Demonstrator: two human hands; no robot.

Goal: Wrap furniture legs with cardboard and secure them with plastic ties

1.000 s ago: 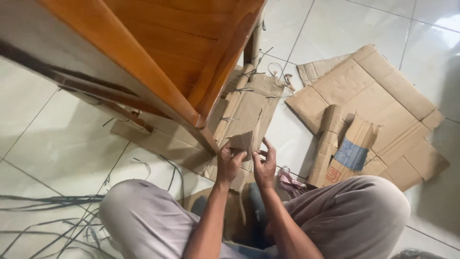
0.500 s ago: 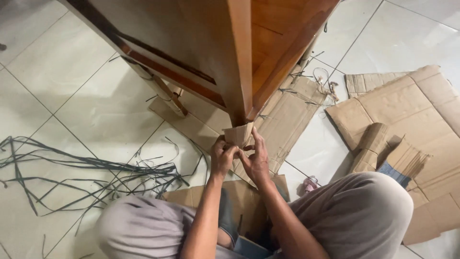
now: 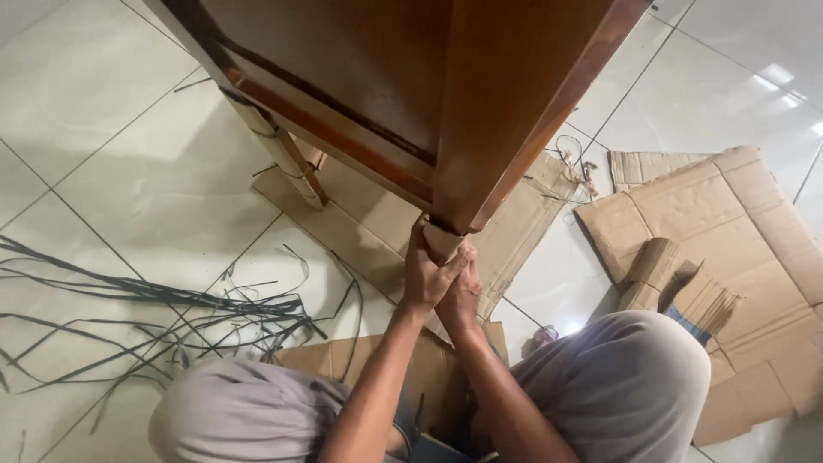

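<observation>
Since the earlier frame both hands rose under the wooden furniture corner (image 3: 480,129). Left hand (image 3: 426,276) and right hand (image 3: 460,296) fingers closed tight around tan, creased cardboard piece (image 3: 443,240), wrapped round the leg, centre scene

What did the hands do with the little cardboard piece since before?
Both hands, left hand and right hand, carried the cardboard piece up to the wooden furniture leg and closed around it there. They kept hold of it throughout. The black straps and flattened cardboard stayed on the floor.
</observation>
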